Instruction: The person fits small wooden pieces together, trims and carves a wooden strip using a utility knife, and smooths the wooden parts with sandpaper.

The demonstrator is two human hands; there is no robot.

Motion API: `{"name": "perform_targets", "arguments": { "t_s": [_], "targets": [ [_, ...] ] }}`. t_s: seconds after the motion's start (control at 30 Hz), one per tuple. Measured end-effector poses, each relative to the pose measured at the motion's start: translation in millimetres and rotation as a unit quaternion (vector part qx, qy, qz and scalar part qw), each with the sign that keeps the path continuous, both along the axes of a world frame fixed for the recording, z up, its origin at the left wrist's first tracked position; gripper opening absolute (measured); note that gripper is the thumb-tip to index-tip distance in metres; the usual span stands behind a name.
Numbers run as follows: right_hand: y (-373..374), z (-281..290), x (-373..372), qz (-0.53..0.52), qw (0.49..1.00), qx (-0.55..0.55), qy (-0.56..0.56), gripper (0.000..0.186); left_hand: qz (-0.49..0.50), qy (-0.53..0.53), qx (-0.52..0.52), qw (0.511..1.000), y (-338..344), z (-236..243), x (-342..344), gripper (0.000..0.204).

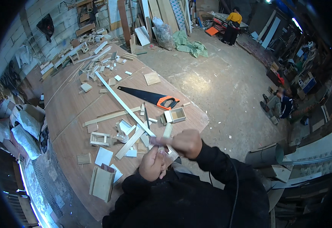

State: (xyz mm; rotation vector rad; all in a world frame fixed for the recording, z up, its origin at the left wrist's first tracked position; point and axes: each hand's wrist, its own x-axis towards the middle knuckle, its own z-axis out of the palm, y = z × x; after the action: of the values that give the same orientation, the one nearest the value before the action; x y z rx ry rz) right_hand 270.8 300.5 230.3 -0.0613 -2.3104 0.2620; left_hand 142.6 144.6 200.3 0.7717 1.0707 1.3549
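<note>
At the near edge of the wooden table, my left hand [153, 164] is closed round a small pale piece, seemingly wood, mostly hidden by the fingers. Just right of it my right hand [187, 144] makes a fist, smeared by motion. Something blurred and brownish sticks out of that fist toward the left hand; its kind cannot be made out. A long pale wooden strip [124, 103] runs from the far left up to both hands. Short wooden slats [130, 143] lie just left of them, near a small open wooden box [174, 114].
A handsaw [147, 97] with an orange and black handle lies mid-table [69, 114]. Wooden frames [100, 139], a grooved wooden panel [101, 183] and many offcuts surround it. A black cord hangs along my right arm. Two people are farther off, one in yellow [234, 17], one seated right [285, 105].
</note>
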Motion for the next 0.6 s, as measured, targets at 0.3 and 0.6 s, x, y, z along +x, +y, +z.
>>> {"name": "perform_targets", "arguments": {
  "t_s": [0.3, 0.6],
  "targets": [
    [33, -15, 3, -0.145, 0.958, -0.141, 0.204, 0.047, -0.006, -0.022, -0.006, 1.0, -1, -6, -6, 0.03],
    [42, -22, 9, -0.183, 0.977, -0.047, 0.094, 0.047, -0.031, 0.002, -0.024, 0.999, -3, -8, -2, 0.026]
  ]
}}
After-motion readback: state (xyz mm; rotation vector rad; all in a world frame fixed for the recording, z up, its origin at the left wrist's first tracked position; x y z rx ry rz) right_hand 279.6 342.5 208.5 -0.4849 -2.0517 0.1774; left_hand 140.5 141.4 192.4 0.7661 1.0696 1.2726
